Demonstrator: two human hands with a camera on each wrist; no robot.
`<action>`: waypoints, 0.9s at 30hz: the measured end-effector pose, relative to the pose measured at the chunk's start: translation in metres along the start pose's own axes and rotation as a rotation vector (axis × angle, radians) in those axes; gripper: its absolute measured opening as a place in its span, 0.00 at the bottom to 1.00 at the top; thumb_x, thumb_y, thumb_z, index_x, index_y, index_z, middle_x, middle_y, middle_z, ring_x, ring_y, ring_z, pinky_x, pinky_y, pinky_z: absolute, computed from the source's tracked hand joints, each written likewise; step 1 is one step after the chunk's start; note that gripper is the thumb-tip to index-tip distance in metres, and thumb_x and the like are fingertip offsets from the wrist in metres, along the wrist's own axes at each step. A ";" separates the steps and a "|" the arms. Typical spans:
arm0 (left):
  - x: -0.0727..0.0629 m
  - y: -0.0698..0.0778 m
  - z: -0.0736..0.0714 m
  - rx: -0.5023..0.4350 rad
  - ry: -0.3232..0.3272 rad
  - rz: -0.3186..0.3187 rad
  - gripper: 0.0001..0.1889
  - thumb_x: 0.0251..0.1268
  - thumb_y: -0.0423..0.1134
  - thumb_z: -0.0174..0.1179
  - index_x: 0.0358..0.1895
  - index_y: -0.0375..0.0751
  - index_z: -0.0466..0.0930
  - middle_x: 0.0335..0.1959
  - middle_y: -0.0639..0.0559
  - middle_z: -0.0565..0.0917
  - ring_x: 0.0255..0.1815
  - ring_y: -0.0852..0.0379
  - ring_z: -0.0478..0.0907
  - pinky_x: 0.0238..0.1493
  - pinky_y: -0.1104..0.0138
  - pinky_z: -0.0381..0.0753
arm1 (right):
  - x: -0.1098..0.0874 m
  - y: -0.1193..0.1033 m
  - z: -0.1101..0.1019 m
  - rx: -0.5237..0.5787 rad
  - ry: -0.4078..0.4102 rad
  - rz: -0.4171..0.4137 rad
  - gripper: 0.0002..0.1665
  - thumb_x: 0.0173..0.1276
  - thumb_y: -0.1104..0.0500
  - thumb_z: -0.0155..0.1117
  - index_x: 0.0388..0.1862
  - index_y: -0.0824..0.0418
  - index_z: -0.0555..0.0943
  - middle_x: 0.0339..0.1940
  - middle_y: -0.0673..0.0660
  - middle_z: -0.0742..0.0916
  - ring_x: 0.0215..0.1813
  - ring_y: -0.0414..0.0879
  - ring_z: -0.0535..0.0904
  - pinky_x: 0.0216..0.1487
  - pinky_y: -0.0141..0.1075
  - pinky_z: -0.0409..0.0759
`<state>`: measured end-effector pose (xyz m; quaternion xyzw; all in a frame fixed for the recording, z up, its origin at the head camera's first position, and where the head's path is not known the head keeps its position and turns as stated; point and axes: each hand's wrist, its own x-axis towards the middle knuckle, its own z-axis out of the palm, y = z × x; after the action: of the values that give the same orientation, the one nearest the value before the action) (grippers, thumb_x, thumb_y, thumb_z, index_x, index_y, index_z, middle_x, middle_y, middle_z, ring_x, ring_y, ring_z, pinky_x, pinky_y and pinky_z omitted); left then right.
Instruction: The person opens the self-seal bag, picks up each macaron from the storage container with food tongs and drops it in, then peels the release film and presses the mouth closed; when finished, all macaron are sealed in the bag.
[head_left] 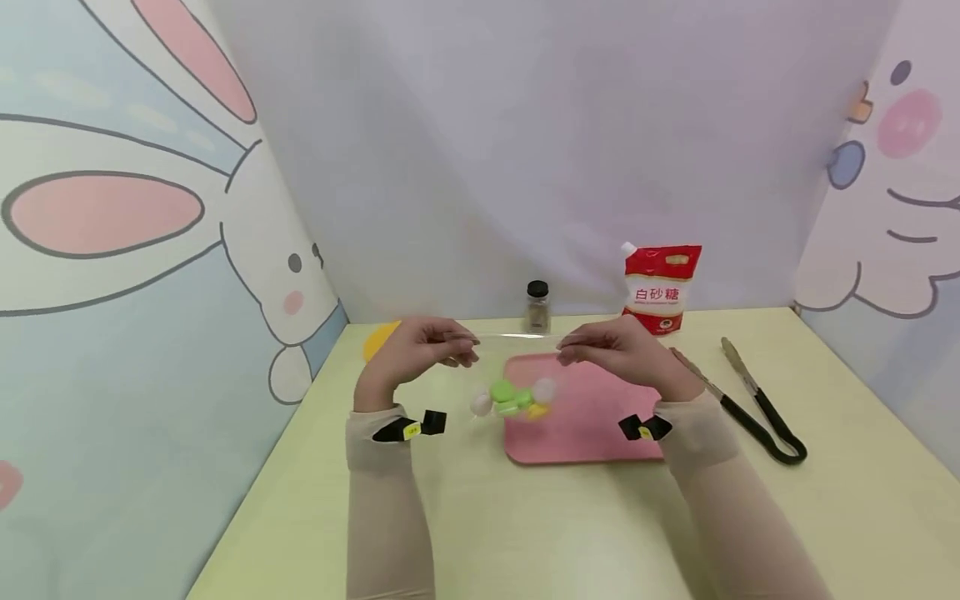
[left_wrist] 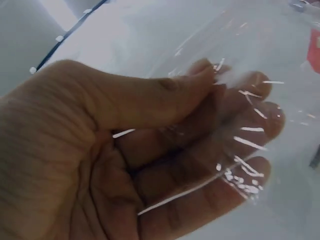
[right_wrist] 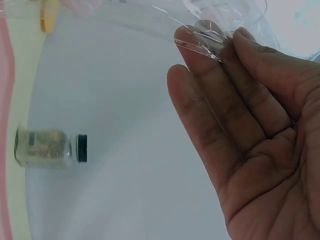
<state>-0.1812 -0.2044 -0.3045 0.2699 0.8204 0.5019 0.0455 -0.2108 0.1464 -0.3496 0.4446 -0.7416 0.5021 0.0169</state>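
A clear plastic bag [head_left: 517,367] hangs between both hands, with several small green, white and yellow pieces [head_left: 513,398] low inside it; their exact kind is hard to tell. My left hand [head_left: 423,354] pinches the bag's upper left corner between thumb and fingers, and clear film covers its fingertips in the left wrist view. At the upper right corner, my right hand [head_left: 626,350] pinches the film with thumb and forefingers. Behind and below the bag lies a pink tray [head_left: 585,417], partly hidden by the right hand and bag.
A black-capped glass jar [head_left: 537,308] stands at the back, and a red and white sugar pouch [head_left: 660,287] is to its right. Tongs [head_left: 761,408] with black handles lie at the right. A yellow round thing [head_left: 377,340] is partly hidden behind the left hand.
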 end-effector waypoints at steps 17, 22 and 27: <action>-0.004 -0.070 -0.014 0.449 0.122 -0.446 0.09 0.73 0.37 0.57 0.47 0.43 0.86 0.39 0.50 0.88 0.33 0.52 0.85 0.33 0.60 0.82 | 0.042 0.067 0.089 -0.077 0.059 0.325 0.12 0.75 0.62 0.62 0.53 0.64 0.82 0.32 0.57 0.90 0.37 0.56 0.88 0.38 0.44 0.87; 0.006 -0.102 -0.010 0.650 0.233 -0.513 0.16 0.71 0.42 0.59 0.60 0.47 0.81 0.54 0.49 0.85 0.53 0.47 0.82 0.49 0.47 0.80 | 0.036 0.068 0.082 -0.195 0.131 0.357 0.19 0.75 0.56 0.63 0.61 0.60 0.78 0.34 0.56 0.90 0.39 0.56 0.87 0.36 0.41 0.83; 0.008 -0.105 -0.007 0.665 0.279 -0.482 0.28 0.70 0.45 0.63 0.70 0.45 0.70 0.66 0.44 0.76 0.65 0.40 0.72 0.59 0.40 0.74 | 0.020 0.053 0.047 -0.318 0.146 0.302 0.20 0.76 0.50 0.62 0.61 0.56 0.79 0.47 0.54 0.88 0.51 0.51 0.84 0.48 0.47 0.84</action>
<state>-0.2324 -0.2429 -0.3889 0.0001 0.9754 0.2170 -0.0392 -0.2393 0.1032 -0.4023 0.2826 -0.8663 0.4066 0.0652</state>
